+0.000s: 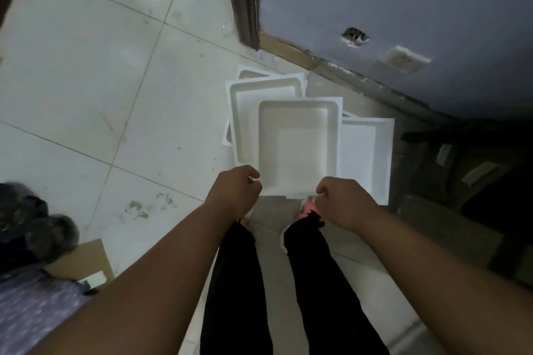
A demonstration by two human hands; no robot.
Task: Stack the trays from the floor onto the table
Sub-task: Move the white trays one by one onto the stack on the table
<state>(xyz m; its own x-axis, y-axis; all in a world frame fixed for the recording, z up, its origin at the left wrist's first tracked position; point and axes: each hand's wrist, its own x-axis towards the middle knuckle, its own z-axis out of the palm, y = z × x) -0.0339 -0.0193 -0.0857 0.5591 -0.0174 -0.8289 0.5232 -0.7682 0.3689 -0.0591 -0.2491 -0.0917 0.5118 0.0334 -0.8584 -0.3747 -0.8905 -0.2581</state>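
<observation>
A white rectangular tray (297, 147) is held above the floor, its hollow facing up. My left hand (235, 190) pinches its near left corner, and my right hand (341, 202) pinches its near right corner. Beneath it, more white trays lie loosely overlapped on the floor: one (245, 101) shows to the left, another (366, 153) to the right, and a third (251, 73) peeks out at the back. No table is in view.
Pale floor tiles (101, 81) spread to the left. A grey wall (389, 3) with a socket (406, 59) and a door frame (242, 0) stands behind the trays. Cardboard (83, 262) and dark bundles (28, 228) lie lower left; dark boxes (461, 176) sit right.
</observation>
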